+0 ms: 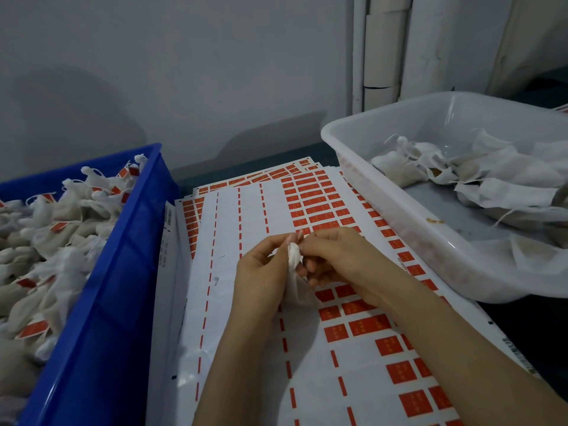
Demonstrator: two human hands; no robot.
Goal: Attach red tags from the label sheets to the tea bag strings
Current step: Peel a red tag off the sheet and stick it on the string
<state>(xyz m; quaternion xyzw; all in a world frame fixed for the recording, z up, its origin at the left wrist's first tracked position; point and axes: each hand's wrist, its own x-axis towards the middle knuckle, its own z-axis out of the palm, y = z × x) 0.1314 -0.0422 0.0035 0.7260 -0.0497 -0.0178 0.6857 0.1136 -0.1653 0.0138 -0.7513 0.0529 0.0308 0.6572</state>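
Note:
A white tea bag point(295, 272) hangs between both hands above the label sheets point(252, 302). My left hand point(264, 272) grips the bag's gathered neck from the left. My right hand point(335, 259) pinches something at the top of the bag with thumb and forefinger; whether it is the string or a tag is too small to tell. Rows of red tags point(368, 325) remain on the sheet's right part, while its left columns are peeled bare.
A blue crate point(123, 272) on the left holds several tea bags with red tags point(33, 329). A translucent white tub point(399, 229) on the right holds several untagged tea bags point(461, 170). More label sheets point(276, 175) lie stacked toward the grey wall.

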